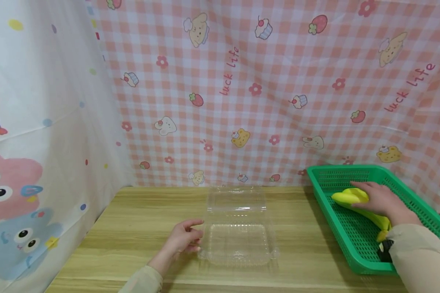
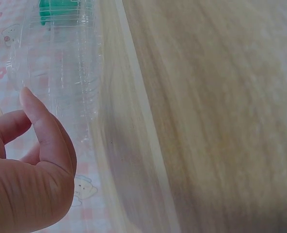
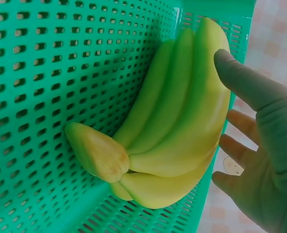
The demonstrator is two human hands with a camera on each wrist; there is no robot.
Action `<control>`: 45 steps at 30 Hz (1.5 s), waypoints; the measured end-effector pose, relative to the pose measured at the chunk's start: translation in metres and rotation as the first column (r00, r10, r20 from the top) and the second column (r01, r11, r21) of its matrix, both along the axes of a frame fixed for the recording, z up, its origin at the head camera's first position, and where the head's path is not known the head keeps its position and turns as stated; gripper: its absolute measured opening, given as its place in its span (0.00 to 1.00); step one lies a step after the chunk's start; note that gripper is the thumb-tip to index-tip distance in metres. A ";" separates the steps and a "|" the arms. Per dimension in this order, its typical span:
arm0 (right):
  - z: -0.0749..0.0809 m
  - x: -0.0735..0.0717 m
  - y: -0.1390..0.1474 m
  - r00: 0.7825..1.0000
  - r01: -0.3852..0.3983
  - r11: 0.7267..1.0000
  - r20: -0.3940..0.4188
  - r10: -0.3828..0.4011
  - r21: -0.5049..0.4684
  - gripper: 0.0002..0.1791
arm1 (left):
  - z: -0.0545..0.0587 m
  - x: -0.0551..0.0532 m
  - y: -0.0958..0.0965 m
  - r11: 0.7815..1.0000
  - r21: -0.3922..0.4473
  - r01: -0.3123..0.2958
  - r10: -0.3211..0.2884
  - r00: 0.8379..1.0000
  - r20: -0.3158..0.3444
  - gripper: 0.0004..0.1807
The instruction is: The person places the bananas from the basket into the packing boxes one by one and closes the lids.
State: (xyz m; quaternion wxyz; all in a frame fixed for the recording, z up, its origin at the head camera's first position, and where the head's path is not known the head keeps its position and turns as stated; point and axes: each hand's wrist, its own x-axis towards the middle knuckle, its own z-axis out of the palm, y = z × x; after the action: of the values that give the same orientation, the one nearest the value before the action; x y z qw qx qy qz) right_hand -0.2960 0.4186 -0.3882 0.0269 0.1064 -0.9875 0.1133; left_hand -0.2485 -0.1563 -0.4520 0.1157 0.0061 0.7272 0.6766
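A bunch of yellow-green bananas lies in a green perforated basket at the right of the table. Over the bananas is my right hand, thumb and fingers spread; in the right wrist view the thumb overlaps the outer banana, and whether it touches cannot be told. A clear plastic clamshell box stands with its lid raised at the table's middle. My left hand is at the box's left edge, fingers loosely bent and gripping nothing. Contact with the box is unclear.
A small dark object lies in the basket's near end, partly hidden by my right sleeve. Behind the wooden table hangs a pink checked cloth, and a white patterned cloth hangs at the left.
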 end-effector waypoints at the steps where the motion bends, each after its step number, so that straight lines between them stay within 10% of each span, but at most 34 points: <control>1: -0.001 0.000 0.001 1.000 -0.004 1.000 -0.001 0.004 0.001 0.43 | 0.000 0.000 0.000 1.000 -0.003 0.000 0.000 1.000 0.000 0.29; 45: 0.002 0.002 0.012 0.998 -0.005 1.000 -0.069 0.004 -0.014 0.37 | 0.000 0.001 -0.001 1.000 0.006 0.017 -0.017 1.000 0.004 0.28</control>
State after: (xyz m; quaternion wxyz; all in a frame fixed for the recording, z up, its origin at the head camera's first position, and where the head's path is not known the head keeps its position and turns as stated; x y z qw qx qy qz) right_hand -0.2941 0.4311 -0.3860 0.0615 0.1121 -0.9849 0.1164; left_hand -0.2480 -0.1574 -0.4516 0.1231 0.0113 0.7250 0.6775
